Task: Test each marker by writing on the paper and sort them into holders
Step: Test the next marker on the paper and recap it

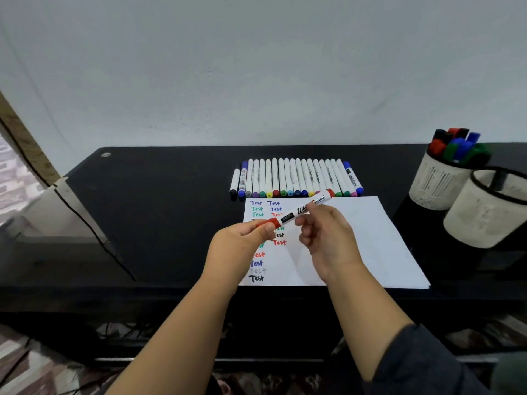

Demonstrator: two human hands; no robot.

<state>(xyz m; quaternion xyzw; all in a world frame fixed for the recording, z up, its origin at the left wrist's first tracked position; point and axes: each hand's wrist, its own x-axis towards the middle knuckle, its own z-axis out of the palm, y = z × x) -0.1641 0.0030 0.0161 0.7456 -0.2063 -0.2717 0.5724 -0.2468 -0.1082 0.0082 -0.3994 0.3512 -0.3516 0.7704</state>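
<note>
Red marker [296,213] — gripped between both hands

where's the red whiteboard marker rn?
Head view, centre: the red whiteboard marker is held above the paper, left hand gripping its red cap end, right hand pinching the barrel, just in front of the marker row.

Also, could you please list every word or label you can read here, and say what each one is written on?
"Test": handwritten many times in purple, green, red, blue, grey and black on the paper.
"Whi...": start of the black script on the red marker held by the left hand and right hand; the rest is blurred or covered.
Print on the row of markers is too small to read.
</note>
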